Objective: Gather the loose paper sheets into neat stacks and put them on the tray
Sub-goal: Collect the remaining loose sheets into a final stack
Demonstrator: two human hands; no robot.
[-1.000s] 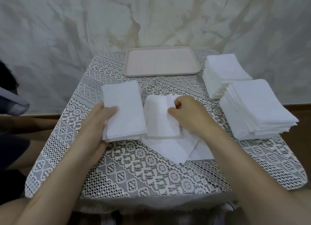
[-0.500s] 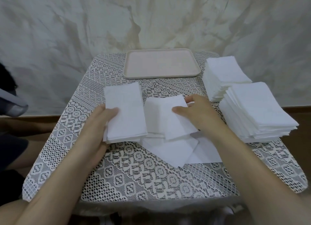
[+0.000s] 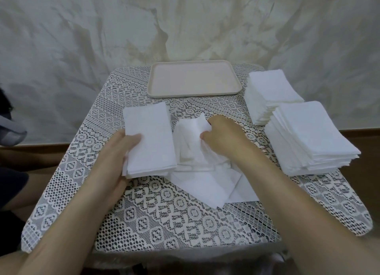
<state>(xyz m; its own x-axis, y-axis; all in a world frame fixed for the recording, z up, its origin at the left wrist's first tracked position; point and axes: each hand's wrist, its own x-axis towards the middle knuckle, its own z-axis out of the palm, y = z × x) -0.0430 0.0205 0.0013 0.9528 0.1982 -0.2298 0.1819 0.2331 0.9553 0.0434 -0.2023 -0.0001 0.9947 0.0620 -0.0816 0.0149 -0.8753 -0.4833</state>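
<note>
My left hand [image 3: 121,151] grips the near left corner of a thin white stack of paper sheets [image 3: 150,139], thumb on top. Just to its right my right hand [image 3: 222,137] pinches a loose sheet [image 3: 191,135] that buckles upward off a messy pile of loose sheets [image 3: 205,184] lying at the middle of the table. The pale pink tray [image 3: 194,79] sits bare at the far edge, apart from both hands.
Two tall white paper stacks stand along the right side, one far [image 3: 271,89] and one near [image 3: 310,137]. A lace tablecloth [image 3: 164,219] covers the small table. A draped sheet hangs behind. Another person's limbs and dark clothing show at the left edge [image 3: 10,172].
My right hand moved left from the flat sheet and now pinches a sheet so that it crumples upward. My left hand keeps its hold on the thin stack.
</note>
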